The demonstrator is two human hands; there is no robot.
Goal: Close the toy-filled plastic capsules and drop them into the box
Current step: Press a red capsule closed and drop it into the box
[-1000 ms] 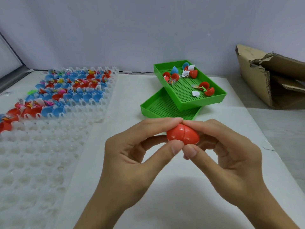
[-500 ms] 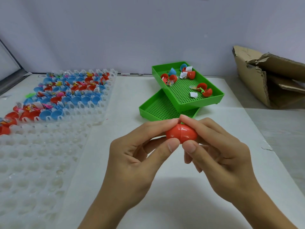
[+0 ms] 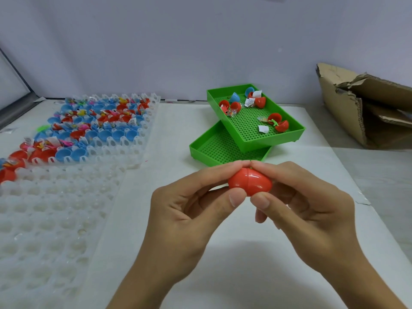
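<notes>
Between your left hand point(image 3: 189, 210) and right hand point(image 3: 305, 210), both pinching it, the red capsule point(image 3: 249, 181) looks snapped shut; next, drop it into the cardboard box point(image 3: 347, 108).

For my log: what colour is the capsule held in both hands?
Red capsule, head view.

A small hand-assembly and packing station. On a white table point(image 3: 223, 275) against a bare wall point(image 3: 178, 41), clear holder trays point(image 3: 44, 219) at left carry rows of open capsules point(image 3: 93, 121); green perforated trays point(image 3: 245, 130) sit at the far centre, a torn cardboard box point(image 3: 356, 108) far right.
</notes>
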